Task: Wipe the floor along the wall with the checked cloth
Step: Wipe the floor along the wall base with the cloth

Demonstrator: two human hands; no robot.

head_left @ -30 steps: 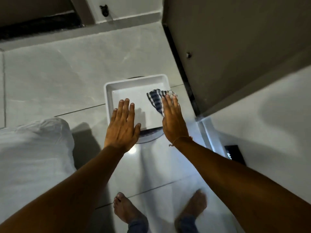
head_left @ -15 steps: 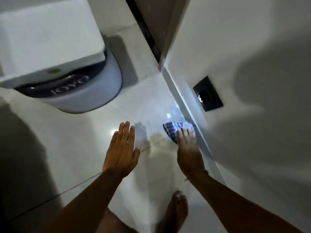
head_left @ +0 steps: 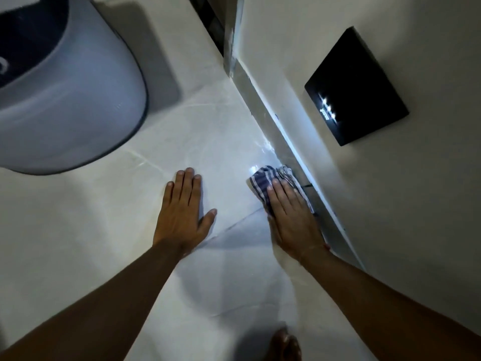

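Observation:
The blue-and-white checked cloth (head_left: 263, 179) lies bunched on the pale tiled floor (head_left: 208, 131), right against the skirting (head_left: 286, 147) at the foot of the white wall (head_left: 390, 230). My right hand (head_left: 291, 217) lies flat on the cloth and presses it down, so the cloth shows only beyond my fingertips. My left hand (head_left: 184, 214) rests flat on the bare floor to the left, fingers together, holding nothing.
A large grey round-bodied appliance (head_left: 70, 100) stands on the floor at the upper left. A black wall plate (head_left: 356, 87) with small lights sits on the wall. A dark door gap (head_left: 210, 22) lies beyond the wall corner. My bare foot (head_left: 285, 345) shows at the bottom.
The view has dropped close to the floor. Both hands have come down from the air onto the floor, and the cloth now lies pressed against the skirting.

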